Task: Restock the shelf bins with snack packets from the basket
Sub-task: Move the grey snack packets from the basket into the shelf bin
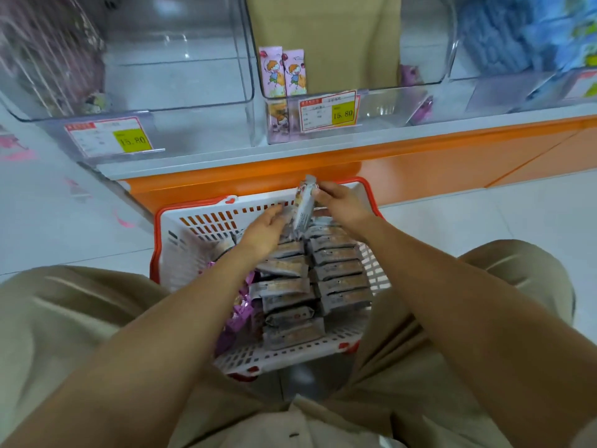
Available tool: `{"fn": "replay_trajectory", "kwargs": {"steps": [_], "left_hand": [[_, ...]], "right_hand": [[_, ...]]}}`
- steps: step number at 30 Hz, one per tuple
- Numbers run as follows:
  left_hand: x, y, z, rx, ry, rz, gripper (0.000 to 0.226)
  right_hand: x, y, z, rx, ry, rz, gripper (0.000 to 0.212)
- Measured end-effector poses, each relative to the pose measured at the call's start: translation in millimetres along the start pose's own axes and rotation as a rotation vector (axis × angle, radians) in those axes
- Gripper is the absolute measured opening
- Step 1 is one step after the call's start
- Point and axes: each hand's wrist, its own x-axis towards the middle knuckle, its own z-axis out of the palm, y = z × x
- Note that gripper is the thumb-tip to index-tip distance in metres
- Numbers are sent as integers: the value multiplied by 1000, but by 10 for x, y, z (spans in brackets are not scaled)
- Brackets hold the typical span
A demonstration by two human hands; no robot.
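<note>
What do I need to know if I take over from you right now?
Right hand pinches one grey packet, lifted upright over the basket.
Left hand lies open on the grey packets in the basket.
Purple packets sit at its left side.
Middle bin holds a few pink packets.
Done: one packet picked up.
Left: put it in a bin, then the rest.
</note>
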Motion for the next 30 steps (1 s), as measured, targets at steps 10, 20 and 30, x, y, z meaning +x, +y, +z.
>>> {"fn": "replay_trajectory", "kwargs": {"steps": [10, 20, 30], "left_hand": [[-335, 341, -155, -52, 22, 97, 26], [-958, 501, -596, -431, 132, 201, 2], [-1221, 671, -907, -639, 305, 270, 8]], "right_hand": [[-433, -536, 44, 419, -42, 19, 31], [-830, -1029, 129, 86, -125, -139, 8], [-1095, -1337, 431, -168, -256, -237, 13]]}}
